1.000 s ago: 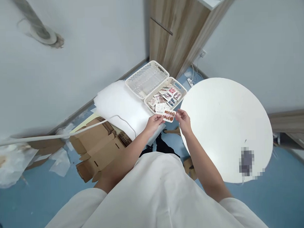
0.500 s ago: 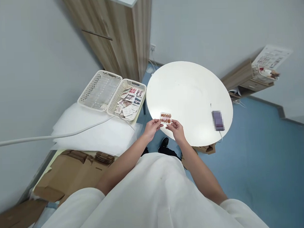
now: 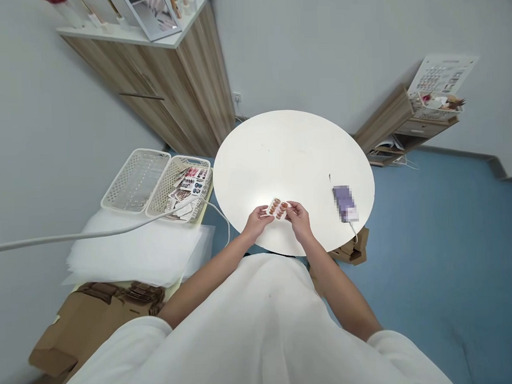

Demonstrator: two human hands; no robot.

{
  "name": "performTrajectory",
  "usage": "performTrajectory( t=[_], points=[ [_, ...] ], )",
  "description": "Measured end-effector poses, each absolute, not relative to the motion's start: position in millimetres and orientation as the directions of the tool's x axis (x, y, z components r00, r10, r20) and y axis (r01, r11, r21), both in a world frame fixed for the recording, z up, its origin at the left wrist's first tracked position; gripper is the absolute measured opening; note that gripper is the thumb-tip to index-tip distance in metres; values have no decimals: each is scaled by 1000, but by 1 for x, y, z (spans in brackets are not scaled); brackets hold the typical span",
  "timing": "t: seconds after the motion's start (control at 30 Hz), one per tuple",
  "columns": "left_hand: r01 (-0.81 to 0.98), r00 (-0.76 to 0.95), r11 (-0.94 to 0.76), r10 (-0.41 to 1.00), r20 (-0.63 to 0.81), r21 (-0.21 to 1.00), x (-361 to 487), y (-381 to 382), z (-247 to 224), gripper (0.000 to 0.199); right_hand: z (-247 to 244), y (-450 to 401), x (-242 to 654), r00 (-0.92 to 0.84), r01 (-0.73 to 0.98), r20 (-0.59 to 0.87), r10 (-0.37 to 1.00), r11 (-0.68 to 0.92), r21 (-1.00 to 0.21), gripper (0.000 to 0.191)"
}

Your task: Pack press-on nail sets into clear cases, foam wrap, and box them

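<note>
A small card of press-on nails [image 3: 278,208], with two rows of amber-brown nails on a white backing, is held between my two hands. My left hand [image 3: 257,222] pinches its left edge between thumb and fingers. On the other side, my right hand [image 3: 298,218] grips the right edge, its thumb near the nails. The card is tilted and sits above the near part of the round white table [image 3: 292,151]. Whether it touches the tabletop I cannot tell.
To the left, a white basket [image 3: 204,204] holds several nail cards, beside a second basket [image 3: 107,205]. A purple, blurred device [image 3: 344,203] with a cable lies on the table's right side. A grey cable [image 3: 93,234] crosses the left. Flattened cardboard [image 3: 88,324] sits lower left.
My view has shifted so the table appears nearer and my hands are now over it. The nail card has turned from level to slanted between my fingers.
</note>
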State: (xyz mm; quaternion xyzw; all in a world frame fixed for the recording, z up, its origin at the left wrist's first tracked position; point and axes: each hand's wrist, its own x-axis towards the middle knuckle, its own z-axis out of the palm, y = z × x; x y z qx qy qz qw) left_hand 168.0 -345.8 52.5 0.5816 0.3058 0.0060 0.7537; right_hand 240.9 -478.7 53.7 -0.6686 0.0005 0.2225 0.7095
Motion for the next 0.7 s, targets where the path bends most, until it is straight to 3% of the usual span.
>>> performTrajectory(
  t=[0.07,0.23,0.47,0.7],
  points=[
    [338,807,271,410,-426,901,178,-343,57,50,54,-487,257,879,-282,-280,386,-51,-958,36],
    [305,875,97,363,-319,947,205,-335,68,33,53,-501,286,811,-192,-254,527,-170,-967,37],
    [402,916,-164,71,-396,901,222,-330,65,19,50,-504,302,729,-155,-240,641,-188,-970,35],
    [427,904,-25,39,-426,904,218,-325,60,19,47,-497,304,763,-213,-296,575,-209,-954,37]
  ],
)
